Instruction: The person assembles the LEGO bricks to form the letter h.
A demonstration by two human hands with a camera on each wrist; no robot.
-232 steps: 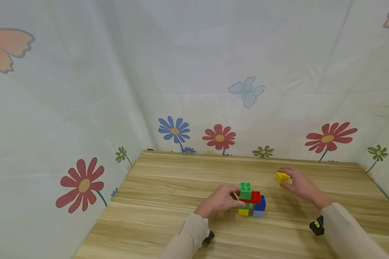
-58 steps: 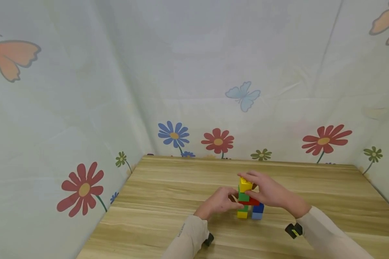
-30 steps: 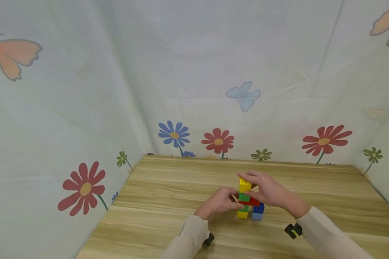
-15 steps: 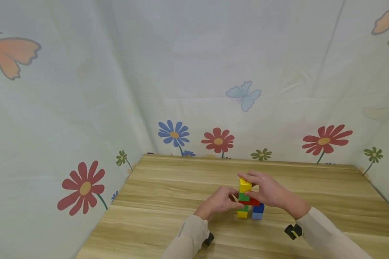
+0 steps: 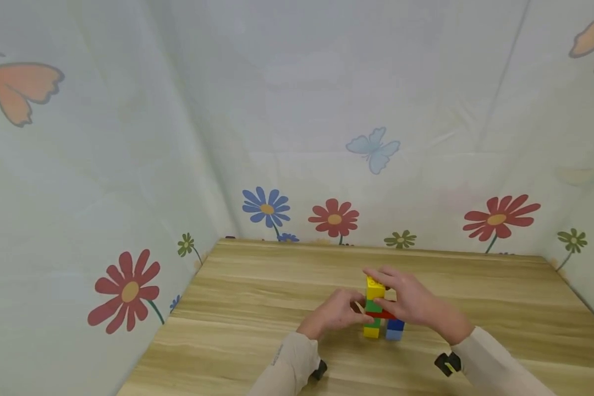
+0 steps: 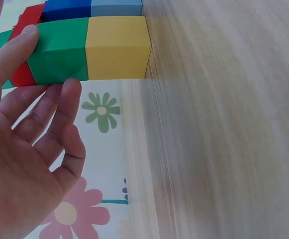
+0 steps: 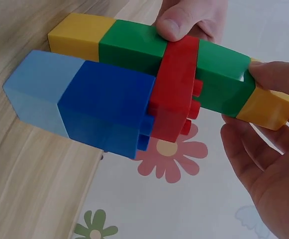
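Observation:
Toy building bricks form a bridge shape on the wooden table. One column has a yellow brick (image 6: 118, 47) at the bottom and a green brick (image 6: 62, 50) above it. A red brick (image 7: 176, 84) spans from there towards a blue brick (image 7: 107, 102), which sits on a light blue brick (image 7: 42, 89). Over the red one comes an upper green brick (image 7: 224, 74), topped by another yellow brick (image 5: 374, 291). My left hand (image 5: 335, 314) steadies the column, pinching it around the red and lower green bricks. My right hand (image 5: 412, 298) grips the top yellow brick between thumb and fingers.
The wooden table (image 5: 262, 280) reaches back to a pale curtain (image 5: 297, 110) printed with flowers and butterflies. Black wrist devices (image 5: 448, 363) hang under both sleeves.
Earlier my right hand held the yellow brick at the table's right side; it then came left onto the upper green brick. Over the last second both hands stay nearly still.

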